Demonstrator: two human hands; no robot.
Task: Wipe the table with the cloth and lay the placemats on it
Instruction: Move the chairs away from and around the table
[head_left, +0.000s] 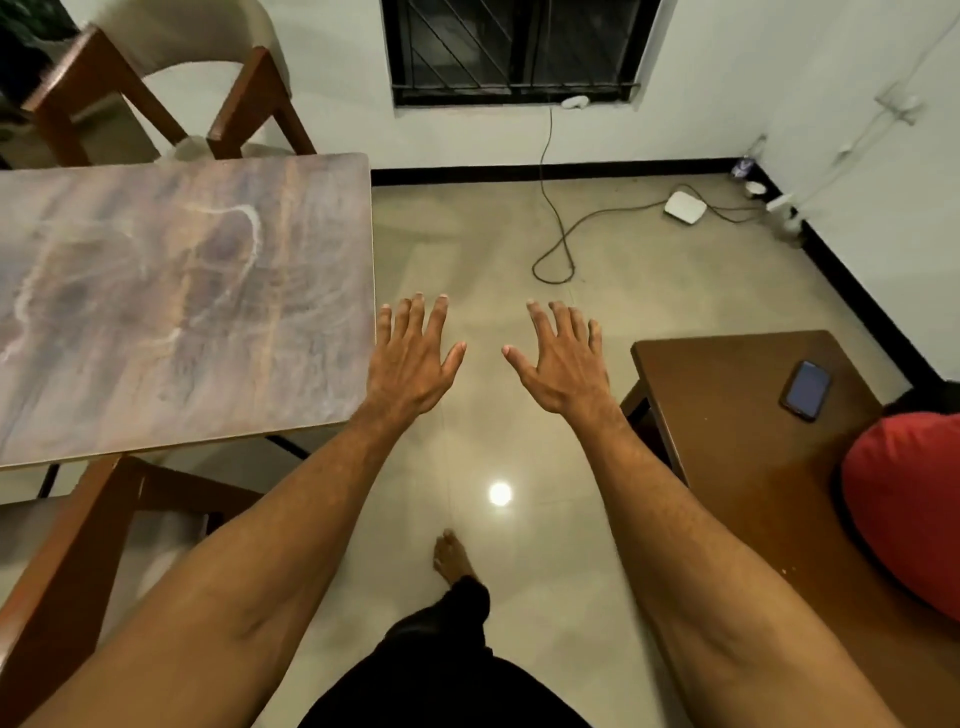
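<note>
The table (171, 301) with a marbled brown-grey top fills the left side, and its surface is bare. My left hand (413, 358) is stretched out palm down, fingers spread, just past the table's right edge over the floor. My right hand (563, 364) is held the same way a little to the right, holding nothing. No cloth and no placemats show in this view.
A wooden chair (156, 88) stands behind the table and another (78, 545) at its near side. A low brown table (727, 415) on the right carries a phone (806, 389) and a red cushion (909, 509). A cable (556, 228) and white box (685, 207) lie on the floor.
</note>
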